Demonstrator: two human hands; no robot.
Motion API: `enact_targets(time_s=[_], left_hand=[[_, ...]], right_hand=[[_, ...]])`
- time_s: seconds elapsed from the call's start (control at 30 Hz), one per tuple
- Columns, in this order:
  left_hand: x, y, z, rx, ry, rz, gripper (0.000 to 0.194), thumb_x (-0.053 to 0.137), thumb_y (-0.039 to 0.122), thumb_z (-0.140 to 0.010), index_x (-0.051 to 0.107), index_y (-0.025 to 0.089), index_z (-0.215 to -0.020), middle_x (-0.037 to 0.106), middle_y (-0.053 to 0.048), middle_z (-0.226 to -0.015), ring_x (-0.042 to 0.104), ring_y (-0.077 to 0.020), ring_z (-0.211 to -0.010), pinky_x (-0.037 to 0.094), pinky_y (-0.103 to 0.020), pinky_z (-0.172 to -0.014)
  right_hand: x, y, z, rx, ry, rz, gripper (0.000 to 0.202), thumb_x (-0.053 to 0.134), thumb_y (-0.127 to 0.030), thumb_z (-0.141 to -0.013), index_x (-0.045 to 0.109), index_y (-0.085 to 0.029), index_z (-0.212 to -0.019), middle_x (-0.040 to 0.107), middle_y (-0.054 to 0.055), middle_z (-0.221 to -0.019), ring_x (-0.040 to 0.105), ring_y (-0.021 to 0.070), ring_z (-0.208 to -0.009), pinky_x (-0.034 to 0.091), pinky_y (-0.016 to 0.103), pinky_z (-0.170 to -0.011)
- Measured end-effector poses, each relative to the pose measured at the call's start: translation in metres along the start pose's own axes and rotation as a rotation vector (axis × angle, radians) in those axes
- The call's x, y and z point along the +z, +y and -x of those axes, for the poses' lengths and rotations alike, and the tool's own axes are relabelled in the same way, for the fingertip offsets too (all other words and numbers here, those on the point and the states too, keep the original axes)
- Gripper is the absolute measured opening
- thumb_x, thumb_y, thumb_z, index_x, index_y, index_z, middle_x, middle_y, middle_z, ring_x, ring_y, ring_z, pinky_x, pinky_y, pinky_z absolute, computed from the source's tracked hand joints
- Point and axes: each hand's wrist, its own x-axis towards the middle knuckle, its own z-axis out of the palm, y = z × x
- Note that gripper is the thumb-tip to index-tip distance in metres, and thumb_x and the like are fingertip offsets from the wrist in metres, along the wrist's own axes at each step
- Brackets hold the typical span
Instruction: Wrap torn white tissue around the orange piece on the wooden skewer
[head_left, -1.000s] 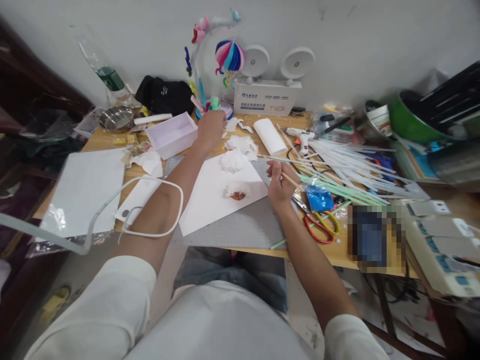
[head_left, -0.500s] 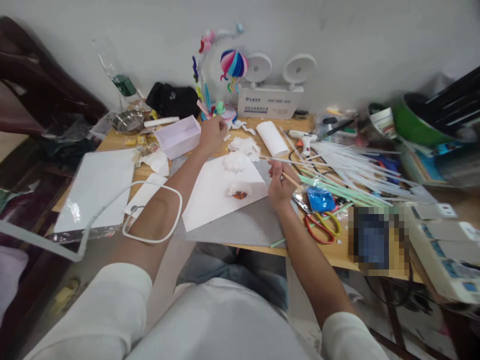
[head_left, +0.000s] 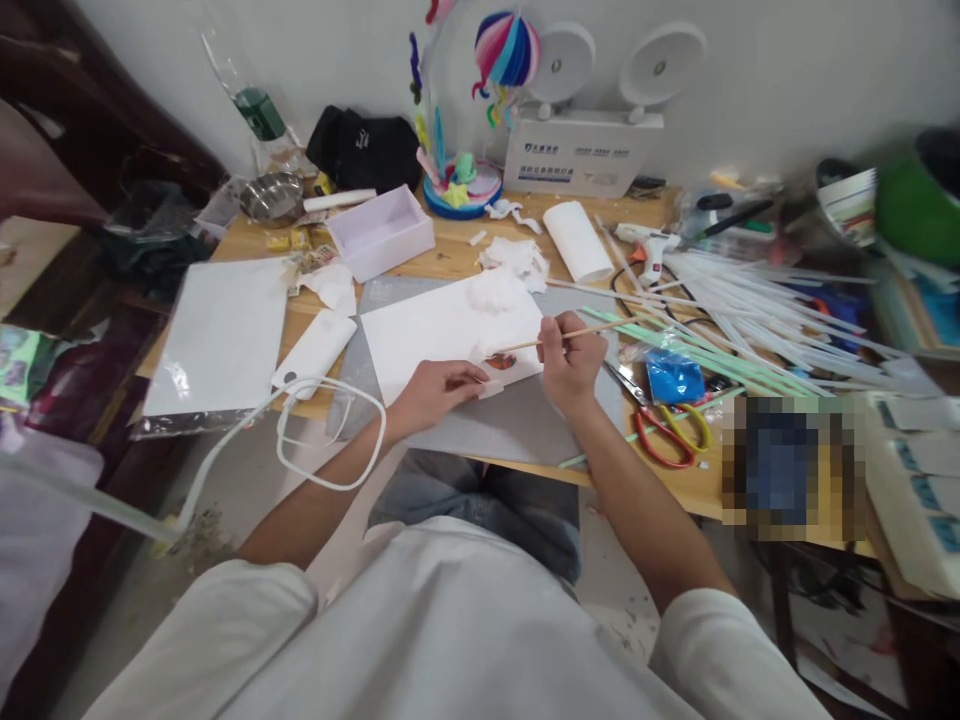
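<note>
My right hand (head_left: 574, 355) is closed around a thin wooden stick (head_left: 592, 331). The stick's left end reaches a small orange-and-black picture (head_left: 501, 361) on a white sheet (head_left: 420, 335). Below the picture, my left hand (head_left: 442, 392) pinches a small whitish piece (head_left: 491, 389), perhaps paper or tissue, at the sheet's lower edge. A fluffy white clump (head_left: 491, 293) rests higher up on the sheet. Under everything lies a grey cutting mat (head_left: 442, 437).
Crumpled tissue (head_left: 514, 262), a white roll (head_left: 577, 242) and a lilac box (head_left: 381, 235) stand behind the sheet. To the right are scissors (head_left: 667, 440), a glue gun (head_left: 649, 245) and many translucent sticks (head_left: 765, 310). A white looped arm (head_left: 330, 483) crosses at left.
My left hand has come back from beside the colourful ornament down to the sheet's lower edge. The stick in my right hand has swung leftward to the picture. The camera view has shifted.
</note>
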Motion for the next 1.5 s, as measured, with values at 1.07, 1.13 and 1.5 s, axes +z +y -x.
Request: enact_targets(time_s=[1.07,1.13,1.5], left_hand=[[0.01,-0.024,-0.045,0.161,0.22,-0.345,0.014,0.065,0.025,-0.089,0.078,0.02,-0.091,0.077,-0.005,-0.093,0.069,-0.0194,-0.082,0.052,-0.032,-0.078],[0.009,-0.023,-0.046,0.14,0.208,-0.279,0.011,0.067,0.023,-0.087,0.077,0.02,-0.09,0.077,-0.004,-0.089,0.068,-0.0178,-0.079,0.051,-0.03,-0.075],[0.006,-0.012,-0.045,0.02,0.12,-0.108,0.012,0.068,0.027,-0.087,0.072,0.016,-0.087,0.069,0.001,-0.071,0.053,-0.0087,-0.049,0.042,-0.023,-0.054]], right_hand=[[0.002,0.002,0.005,-0.06,0.026,0.013,0.051,0.044,-0.058,-0.099,0.05,-0.023,-0.062,0.05,-0.005,-0.048,0.044,0.0084,-0.045,0.034,0.026,-0.053],[0.001,0.002,0.006,-0.094,0.057,0.031,0.053,0.044,-0.058,-0.099,0.048,-0.023,-0.06,0.046,-0.005,-0.047,0.04,0.0083,-0.044,0.031,0.027,-0.051],[0.007,-0.006,0.009,-0.153,-0.139,0.183,0.054,0.039,-0.058,-0.1,0.048,-0.023,-0.061,0.048,-0.003,-0.048,0.043,0.0088,-0.046,0.029,0.026,-0.052]])
